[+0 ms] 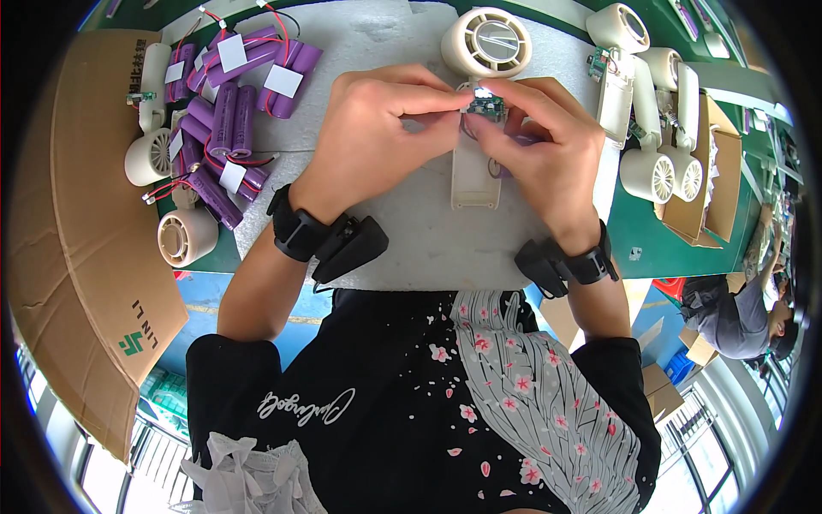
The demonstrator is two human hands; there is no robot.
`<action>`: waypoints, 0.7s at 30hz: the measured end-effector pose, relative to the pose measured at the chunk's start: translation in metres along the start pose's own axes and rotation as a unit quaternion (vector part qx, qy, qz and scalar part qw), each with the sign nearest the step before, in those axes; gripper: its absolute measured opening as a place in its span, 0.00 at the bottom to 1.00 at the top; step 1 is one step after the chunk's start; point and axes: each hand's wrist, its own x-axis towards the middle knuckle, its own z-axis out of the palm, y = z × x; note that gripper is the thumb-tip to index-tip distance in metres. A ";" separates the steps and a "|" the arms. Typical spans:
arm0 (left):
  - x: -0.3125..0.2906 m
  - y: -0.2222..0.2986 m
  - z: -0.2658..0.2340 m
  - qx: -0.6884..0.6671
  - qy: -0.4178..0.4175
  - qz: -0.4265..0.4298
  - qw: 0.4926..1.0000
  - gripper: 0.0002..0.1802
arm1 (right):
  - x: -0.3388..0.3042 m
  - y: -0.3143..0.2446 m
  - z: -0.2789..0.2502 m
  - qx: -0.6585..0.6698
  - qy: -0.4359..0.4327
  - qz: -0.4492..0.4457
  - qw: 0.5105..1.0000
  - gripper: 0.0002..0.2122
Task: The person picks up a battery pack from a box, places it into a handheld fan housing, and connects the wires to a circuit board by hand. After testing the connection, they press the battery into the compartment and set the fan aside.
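Left grip [383, 128], right grip [550, 130] close together, both pinching.

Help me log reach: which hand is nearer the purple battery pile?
Left. The left hand is right of the purple battery pile, apart from it; the right hand is farther right.

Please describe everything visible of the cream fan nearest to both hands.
The fan looks plastic and cream, with a round head: a slotted ring around a shiny disc. It lies on a grey mat, head at the far end. Its open handle shows a shallow, tray-like inside. Near its top, the left hand and right hand meet at a green circuit board; whether they touch the fan is hidden.
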 end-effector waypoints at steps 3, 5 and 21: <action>0.000 -0.002 -0.002 -0.001 0.000 0.006 1.000 0.14 | 0.002 0.000 0.003 -0.001 0.002 0.001 1.000 0.16; 0.000 -0.003 -0.002 -0.002 0.004 0.008 1.000 0.13 | 0.002 0.000 0.003 -0.006 -0.001 -0.001 1.000 0.16; 0.001 0.002 0.021 0.000 0.026 -0.033 0.999 0.23 | 0.002 -0.005 -0.005 0.030 -0.023 0.079 0.996 0.11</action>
